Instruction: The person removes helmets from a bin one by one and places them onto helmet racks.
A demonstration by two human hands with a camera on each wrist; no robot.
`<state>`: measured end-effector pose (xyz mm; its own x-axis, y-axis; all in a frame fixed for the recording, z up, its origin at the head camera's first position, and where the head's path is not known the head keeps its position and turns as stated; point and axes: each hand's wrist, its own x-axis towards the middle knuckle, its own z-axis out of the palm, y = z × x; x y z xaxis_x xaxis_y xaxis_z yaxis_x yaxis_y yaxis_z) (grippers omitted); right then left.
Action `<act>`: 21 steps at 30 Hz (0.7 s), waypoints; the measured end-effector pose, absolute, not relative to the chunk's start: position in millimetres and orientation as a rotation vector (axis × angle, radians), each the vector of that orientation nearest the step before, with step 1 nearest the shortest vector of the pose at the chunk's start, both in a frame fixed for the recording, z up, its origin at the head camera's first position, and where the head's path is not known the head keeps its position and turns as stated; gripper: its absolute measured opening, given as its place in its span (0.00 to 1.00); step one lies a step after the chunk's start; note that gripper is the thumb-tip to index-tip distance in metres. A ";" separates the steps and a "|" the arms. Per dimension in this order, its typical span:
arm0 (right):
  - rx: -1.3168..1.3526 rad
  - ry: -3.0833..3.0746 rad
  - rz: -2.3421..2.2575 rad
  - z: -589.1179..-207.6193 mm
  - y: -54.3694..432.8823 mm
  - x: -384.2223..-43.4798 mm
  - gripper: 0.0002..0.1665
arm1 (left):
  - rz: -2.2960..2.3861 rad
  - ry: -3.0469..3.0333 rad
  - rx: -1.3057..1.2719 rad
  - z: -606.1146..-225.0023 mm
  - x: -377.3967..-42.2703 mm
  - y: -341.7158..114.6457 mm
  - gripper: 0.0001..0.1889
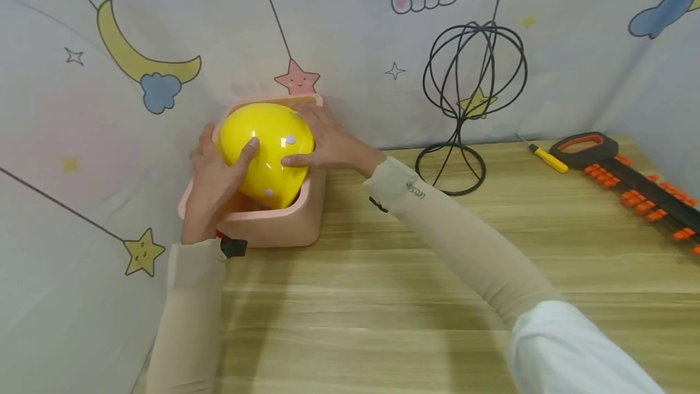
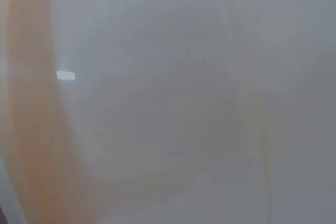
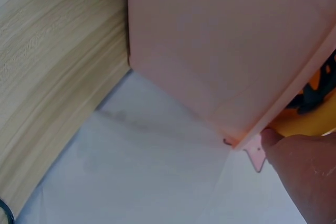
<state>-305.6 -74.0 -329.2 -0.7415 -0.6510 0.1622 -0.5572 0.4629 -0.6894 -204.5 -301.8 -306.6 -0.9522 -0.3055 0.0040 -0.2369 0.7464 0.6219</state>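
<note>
A glossy yellow hard hat [image 1: 268,151] with small pale dots sits tilted inside a pink bin [image 1: 284,230], partly below its rim. My left hand [image 1: 210,178] holds its left side, thumb lying over the shell. On the other side my right hand [image 1: 333,141] grips it, thumb pointing left across the shell and fingers at the back rim of the bin. Black straps [image 3: 315,93] inside the hat show past the bin's edge in the right wrist view. The left wrist view is a close blur of pale fabric and an orange-tinted strip.
A black wire stand [image 1: 459,120] with a round cage top stands right of the bin. Farther right lie a yellow-handled screwdriver [image 1: 549,158] and a black handled bar [image 1: 629,169] with rows of orange clips. Printed fabric walls [image 1: 361,35] border the wooden table [image 1: 355,309].
</note>
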 end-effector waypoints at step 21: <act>-1.108 2.558 -1.275 -332.3 -80.4 -300.5 0.67 | -1.238 -2.721 0.401 -313.5 -210.5 -292.0 0.57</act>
<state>-300.5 -80.4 -332.3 -0.7361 -0.6342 0.2367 -0.5708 0.3935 -0.7207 -210.5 -292.0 -313.5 -0.9570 -0.2901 0.0040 -0.1875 0.6291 0.7544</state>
